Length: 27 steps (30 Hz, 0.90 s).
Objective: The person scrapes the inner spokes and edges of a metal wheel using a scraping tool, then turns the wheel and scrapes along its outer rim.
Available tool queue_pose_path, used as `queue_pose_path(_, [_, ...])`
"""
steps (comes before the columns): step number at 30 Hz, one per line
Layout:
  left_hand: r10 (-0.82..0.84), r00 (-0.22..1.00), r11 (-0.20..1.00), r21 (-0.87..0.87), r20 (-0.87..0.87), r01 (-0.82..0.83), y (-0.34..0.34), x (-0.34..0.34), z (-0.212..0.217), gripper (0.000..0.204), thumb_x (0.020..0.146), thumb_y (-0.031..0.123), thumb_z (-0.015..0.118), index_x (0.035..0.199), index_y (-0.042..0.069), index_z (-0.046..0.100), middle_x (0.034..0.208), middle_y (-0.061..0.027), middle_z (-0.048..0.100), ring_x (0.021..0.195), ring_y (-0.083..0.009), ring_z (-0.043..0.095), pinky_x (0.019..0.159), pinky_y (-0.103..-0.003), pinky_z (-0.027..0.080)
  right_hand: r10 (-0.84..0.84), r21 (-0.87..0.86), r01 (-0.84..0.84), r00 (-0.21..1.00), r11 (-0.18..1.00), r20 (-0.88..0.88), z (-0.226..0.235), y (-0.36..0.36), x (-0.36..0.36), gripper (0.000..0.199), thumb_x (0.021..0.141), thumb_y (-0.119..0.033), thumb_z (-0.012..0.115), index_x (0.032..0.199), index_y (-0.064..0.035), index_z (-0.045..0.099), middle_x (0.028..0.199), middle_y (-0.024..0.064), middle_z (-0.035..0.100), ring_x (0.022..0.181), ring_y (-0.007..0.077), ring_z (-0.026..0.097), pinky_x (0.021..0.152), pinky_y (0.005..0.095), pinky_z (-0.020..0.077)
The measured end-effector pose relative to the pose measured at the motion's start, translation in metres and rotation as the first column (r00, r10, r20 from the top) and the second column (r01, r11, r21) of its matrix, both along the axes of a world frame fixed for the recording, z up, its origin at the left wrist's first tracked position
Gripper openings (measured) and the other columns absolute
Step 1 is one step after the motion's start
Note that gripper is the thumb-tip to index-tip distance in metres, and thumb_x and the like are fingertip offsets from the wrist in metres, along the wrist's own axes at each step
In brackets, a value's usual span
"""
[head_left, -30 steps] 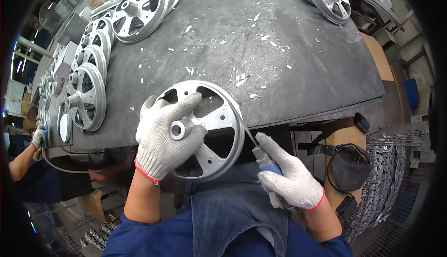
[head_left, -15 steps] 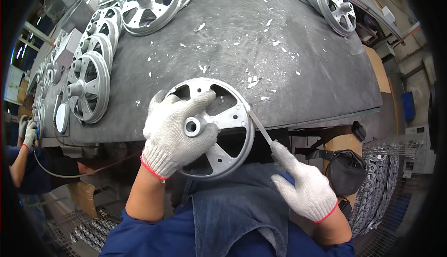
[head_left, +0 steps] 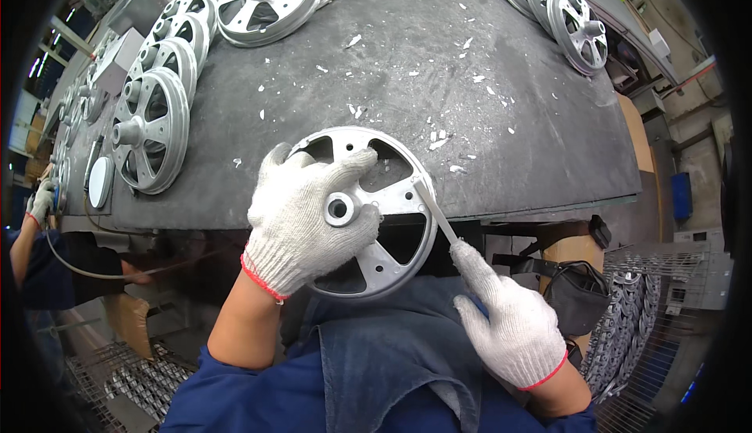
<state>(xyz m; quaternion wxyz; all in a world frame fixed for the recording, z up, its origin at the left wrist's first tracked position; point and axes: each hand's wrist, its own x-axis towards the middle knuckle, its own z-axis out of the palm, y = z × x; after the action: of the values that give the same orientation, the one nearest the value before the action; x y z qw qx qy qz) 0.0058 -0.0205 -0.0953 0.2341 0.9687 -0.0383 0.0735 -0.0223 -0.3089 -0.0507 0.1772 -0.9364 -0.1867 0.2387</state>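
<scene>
A silver cast-metal wheel with spokes, round holes and a centre hub leans over the table's near edge, its lower part overhanging toward my apron. My left hand, in a white knit glove with red cuff, grips it around the hub, thumb and forefinger spread either side. My gloved right hand is closed on a flat metal file, the forefinger stretched along the blade. The file's tip touches the wheel near a spoke's outer end, beside the rim. My palm and fingers hide the file's handle.
Similar wheels stand in rows at the left, with more at the far right. Pale metal flakes lie scattered over the dark tabletop. A black bag hangs at the right. Another person's gloved hand works at far left.
The file's tip has moved from the wheel's outer rim inward to the spoke's end. My left hand keeps its hold. The whole view has shifted slightly.
</scene>
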Motion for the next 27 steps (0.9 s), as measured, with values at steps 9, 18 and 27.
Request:
queue_pose_path(9, [0.024,0.999,0.999,-0.030,-0.046,-0.025,-0.003,0.002,0.003,0.056,0.077,0.028,0.084,0.131,0.016,0.080,0.105,-0.0071,0.081,0.105,-0.0326,0.075,0.124,-0.051,0.042,-0.022,0.101,0.029,0.997,0.994,-0.072,-0.005,0.003,0.001,0.071,0.106,-0.030,0.070,0.172,-0.0314,0.043,0.094,0.0216,0.073,0.078,0.0451,0.077,0.075,0.0549,0.0644])
queue_pose_path(18, [-0.007,0.999,0.999,-0.039,-0.032,0.006,-0.002,0.001,0.000,0.052,0.083,0.036,0.079,0.132,0.018,0.078,0.105,-0.0087,0.082,0.107,-0.0358,0.075,0.126,-0.058,0.039,-0.051,0.076,0.054,0.998,0.996,-0.035,-0.011,0.005,-0.009,0.071,0.107,-0.029,0.069,0.173,-0.0306,0.042,0.091,0.0228,0.073,0.078,0.0467,0.076,0.074,0.0558,0.0640])
queue_pose_path(27, [0.038,0.999,0.999,-0.010,0.006,-0.038,-0.002,0.002,-0.006,0.059,0.073,0.029,0.086,0.131,0.015,0.082,0.096,-0.0129,0.077,0.101,-0.0350,0.075,0.123,-0.051,0.043,-0.099,0.190,0.107,0.994,0.976,-0.048,-0.026,0.008,-0.006,0.070,0.106,-0.028,0.070,0.172,-0.0287,0.044,0.093,0.0241,0.074,0.083,0.0480,0.076,0.077,0.0561,0.0633])
